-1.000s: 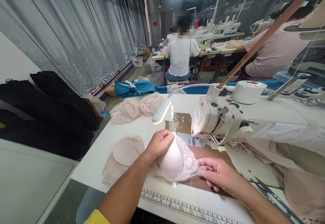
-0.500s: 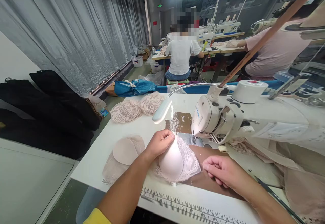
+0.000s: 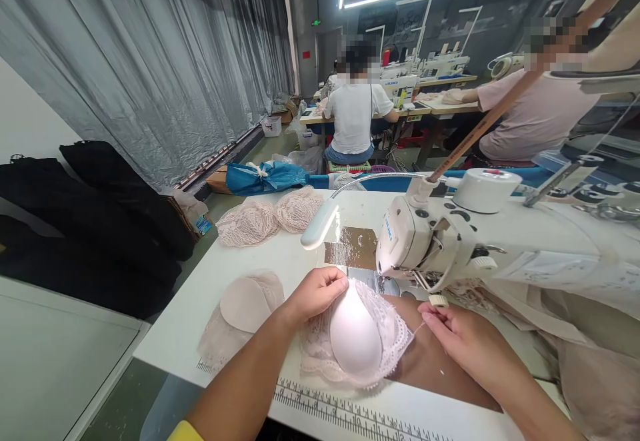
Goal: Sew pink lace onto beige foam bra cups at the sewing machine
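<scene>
The cup (image 3: 354,340) lies between both hands, left hand (image 3: 315,292) pinching its upper edge, right hand (image 3: 453,330) pinching a thread off its right corner, toward the machine (image 3: 430,241).

One sewing machine (image 3: 450,241), one padded cup in lace (image 3: 355,341), two lace bundles (image 3: 270,214), two co-workers (image 3: 355,114).

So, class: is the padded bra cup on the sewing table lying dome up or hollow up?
Dome up: the padded bra cup shows its smooth rounded bulge, with lace spread beneath it.
</scene>
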`<state>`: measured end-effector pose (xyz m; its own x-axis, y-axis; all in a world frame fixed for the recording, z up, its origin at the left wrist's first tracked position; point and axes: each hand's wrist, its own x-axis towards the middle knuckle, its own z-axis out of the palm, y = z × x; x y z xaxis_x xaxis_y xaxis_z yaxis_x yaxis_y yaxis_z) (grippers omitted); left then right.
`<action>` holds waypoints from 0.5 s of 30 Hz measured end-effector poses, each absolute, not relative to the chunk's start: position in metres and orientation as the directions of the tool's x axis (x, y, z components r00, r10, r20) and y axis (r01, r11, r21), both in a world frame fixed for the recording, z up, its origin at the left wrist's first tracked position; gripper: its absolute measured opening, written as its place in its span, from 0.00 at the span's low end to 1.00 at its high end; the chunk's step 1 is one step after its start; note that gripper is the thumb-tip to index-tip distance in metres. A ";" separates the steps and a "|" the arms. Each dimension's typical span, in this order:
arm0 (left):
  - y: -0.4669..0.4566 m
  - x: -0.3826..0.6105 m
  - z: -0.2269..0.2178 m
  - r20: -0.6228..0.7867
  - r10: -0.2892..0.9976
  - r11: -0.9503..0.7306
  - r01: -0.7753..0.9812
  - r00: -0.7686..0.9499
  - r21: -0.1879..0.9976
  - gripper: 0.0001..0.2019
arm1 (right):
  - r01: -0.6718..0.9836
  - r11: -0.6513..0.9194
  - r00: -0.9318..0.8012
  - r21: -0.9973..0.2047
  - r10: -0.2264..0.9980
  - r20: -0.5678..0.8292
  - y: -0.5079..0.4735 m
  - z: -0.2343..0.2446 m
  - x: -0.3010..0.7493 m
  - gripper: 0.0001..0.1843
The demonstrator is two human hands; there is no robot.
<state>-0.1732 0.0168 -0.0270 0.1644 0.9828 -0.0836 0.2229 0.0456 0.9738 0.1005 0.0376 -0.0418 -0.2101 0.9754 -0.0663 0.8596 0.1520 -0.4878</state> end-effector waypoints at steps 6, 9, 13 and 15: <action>0.014 -0.171 -0.024 -0.115 0.967 0.063 0.222 0.227 0.973 0.13 | 0.901 0.105 -0.146 -0.422 0.987 -0.068 0.042 -0.035 0.104 0.16; 0.010 -0.169 -0.022 -0.115 0.955 0.054 0.221 0.273 0.974 0.14 | 0.805 0.135 -0.217 -0.577 0.973 -0.074 0.035 -0.031 0.095 0.19; 0.005 -0.160 -0.025 -0.102 0.927 0.038 0.181 0.361 0.983 0.13 | 0.500 0.112 -0.431 -0.859 0.892 -0.135 0.020 -0.025 0.065 0.22; 0.003 -0.154 -0.028 -0.088 0.915 0.029 0.152 0.393 0.988 0.12 | 0.445 0.133 -0.500 -0.885 0.858 -0.122 0.015 -0.022 0.052 0.18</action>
